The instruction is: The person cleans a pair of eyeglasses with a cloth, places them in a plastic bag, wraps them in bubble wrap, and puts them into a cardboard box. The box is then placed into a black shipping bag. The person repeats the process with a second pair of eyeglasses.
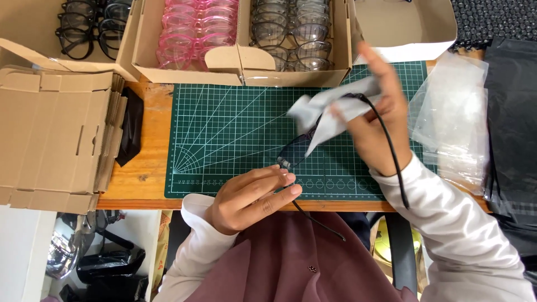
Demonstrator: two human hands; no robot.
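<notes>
My left hand (251, 196) pinches the corner hinge of a pair of black-framed glasses (293, 152) held just above a green cutting mat (224, 128). One temple arm trails down past the table edge toward my lap. My right hand (380, 120) presses a grey cleaning cloth (330, 109) against the lens; the other black temple arm runs along my right wrist. The cloth hides most of the frame.
Cardboard boxes at the back hold pink glasses (193, 31), grey glasses (291, 33) and black glasses (92, 25). Flat folded cartons (53, 134) are stacked at the left beside a black pouch (131, 131). Clear plastic bags (453, 117) lie at the right.
</notes>
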